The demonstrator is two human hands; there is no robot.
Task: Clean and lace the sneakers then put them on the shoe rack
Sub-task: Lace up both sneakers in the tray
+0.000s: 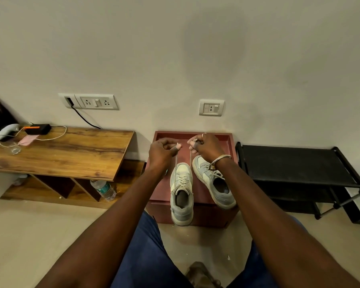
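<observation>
While both bare arms reach forward in the head view, each hand pinches one end of a shoelace above a low red box (195, 133) against the wall. The left hand (162, 149) grips one lace end (176, 161) between thumb and curled fingers. The right hand (204, 145) does the same with the other lace end (190, 161). Both strands run taut down to the near sneaker (181, 192), which lies on the box with its toe towards the wall and its heel hanging over the front edge. The far sneaker (214, 181) lies just beside it, angled outward, under the right wrist.

As a judgement, lacing is well along. The far sneaker looks laced already, and the near sneaker has lace crossing its eyelets, with the ends drawn up and not yet tied. Whether cleaning is finished cannot be told, and no cloth or brush is visible. Neither shoe is on the black shoe rack (295, 163), which stands beside the box to the right, so tying and racking remain.

By count:
- two sneakers
- two hands
- two lace ends
- one red box
- one shoe rack
- one wooden bench (60, 150) to the left
- one water bottle (104, 190) lying under the bench
- two wall sockets (92, 101)
- one bangle (219, 161) on the right wrist
</observation>
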